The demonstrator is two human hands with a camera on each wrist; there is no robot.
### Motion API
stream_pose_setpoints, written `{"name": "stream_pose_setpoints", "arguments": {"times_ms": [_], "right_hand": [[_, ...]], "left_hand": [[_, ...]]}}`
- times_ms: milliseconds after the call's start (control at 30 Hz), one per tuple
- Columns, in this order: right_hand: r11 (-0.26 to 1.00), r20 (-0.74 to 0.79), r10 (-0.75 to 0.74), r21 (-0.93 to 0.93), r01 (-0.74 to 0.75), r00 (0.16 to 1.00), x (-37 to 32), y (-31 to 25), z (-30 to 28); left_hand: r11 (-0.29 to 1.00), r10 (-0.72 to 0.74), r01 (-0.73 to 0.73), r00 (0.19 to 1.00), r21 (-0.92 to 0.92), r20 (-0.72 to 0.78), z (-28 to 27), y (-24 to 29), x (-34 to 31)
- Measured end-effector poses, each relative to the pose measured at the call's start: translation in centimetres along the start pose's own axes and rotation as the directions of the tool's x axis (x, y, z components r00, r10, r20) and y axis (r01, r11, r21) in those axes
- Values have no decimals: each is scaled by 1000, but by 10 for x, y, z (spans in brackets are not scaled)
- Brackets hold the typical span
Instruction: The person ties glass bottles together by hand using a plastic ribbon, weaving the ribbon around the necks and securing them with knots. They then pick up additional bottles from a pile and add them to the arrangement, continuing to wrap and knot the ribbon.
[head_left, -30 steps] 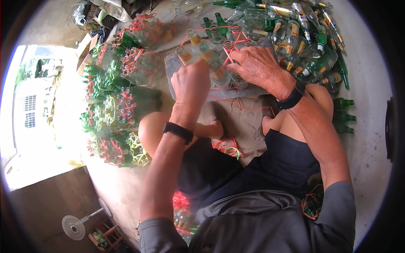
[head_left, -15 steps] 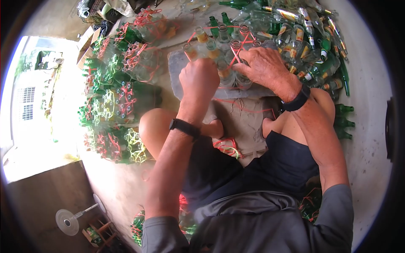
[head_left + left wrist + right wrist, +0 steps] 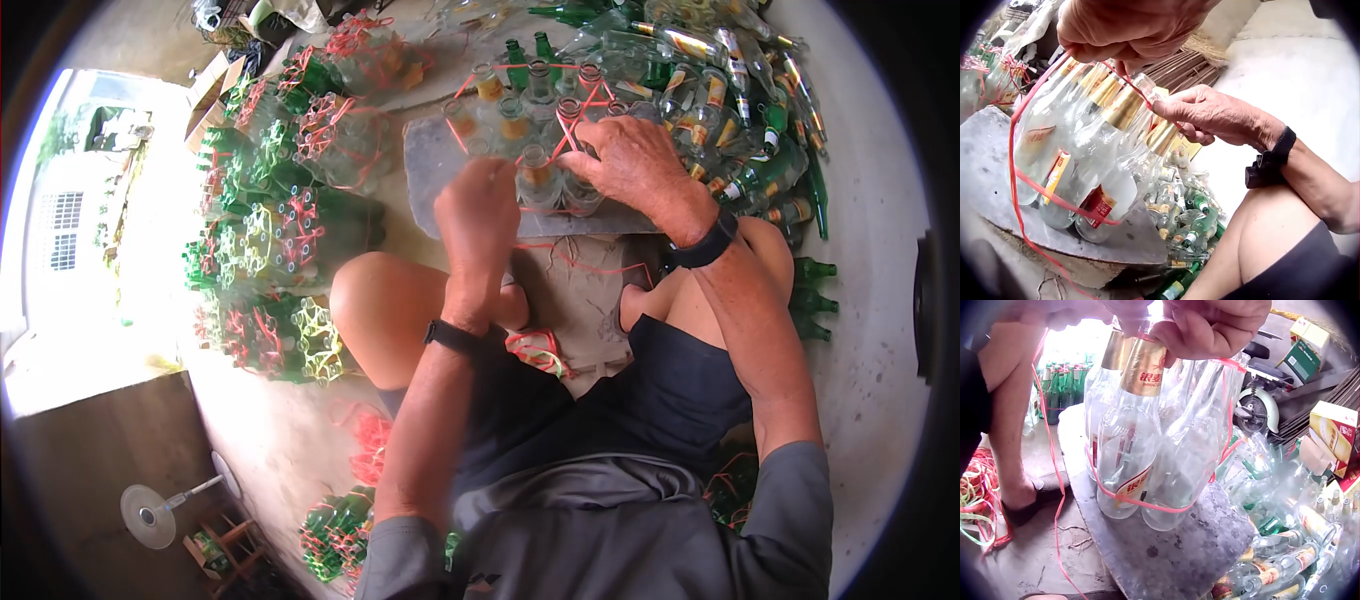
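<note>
My left hand [image 3: 478, 205] is just above the middle of the head view, its fingers [image 3: 1116, 44] clenched on the red twine [image 3: 1015, 169], which they pinch at the top of the left wrist view. From there the twine drops in a long loop down the left side of that frame and runs round the bellies of the clear glass bottles [image 3: 1085, 156]. My right hand [image 3: 625, 150] sits just to the right of the left one, over the bottle tops; its fingers [image 3: 1179, 112] are curled and pinch the same twine against a gold-foiled neck. The bottles stand upright, packed touching one another, on a grey stone slab [image 3: 430, 175] in the upper middle of the head view. A heap of loose bottles [image 3: 740, 100] fills the upper right corner, just beside the slab. Tied bundles of green bottles [image 3: 260, 235] lie along the left. Loose twine [image 3: 535, 350] lies in a tangle on the floor at the centre, between my legs
</note>
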State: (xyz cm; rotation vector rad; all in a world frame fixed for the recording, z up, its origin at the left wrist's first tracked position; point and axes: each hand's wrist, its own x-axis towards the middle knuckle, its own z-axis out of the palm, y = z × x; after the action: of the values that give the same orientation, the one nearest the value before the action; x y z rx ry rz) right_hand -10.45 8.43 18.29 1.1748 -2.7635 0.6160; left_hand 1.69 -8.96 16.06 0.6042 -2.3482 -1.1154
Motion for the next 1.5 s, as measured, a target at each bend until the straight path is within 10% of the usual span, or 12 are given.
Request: {"name": "stream_pose_setpoints", "arguments": {"times_ms": [700,1000,1500], "right_hand": [[992,16,-53,-110,54,998,2,-4,-6],[942,-77,-334,4,335,939,30,-21,-23],[931,582,-348,310,195,735,94,-28,-4]], "left_hand": [[850,-161,244,964,-466,211,2,-19,-3],[849,-170,215,976,-483,135,16,-27,-1],[893,-285,243,957,-379,-59,35,-27,-3]]}}
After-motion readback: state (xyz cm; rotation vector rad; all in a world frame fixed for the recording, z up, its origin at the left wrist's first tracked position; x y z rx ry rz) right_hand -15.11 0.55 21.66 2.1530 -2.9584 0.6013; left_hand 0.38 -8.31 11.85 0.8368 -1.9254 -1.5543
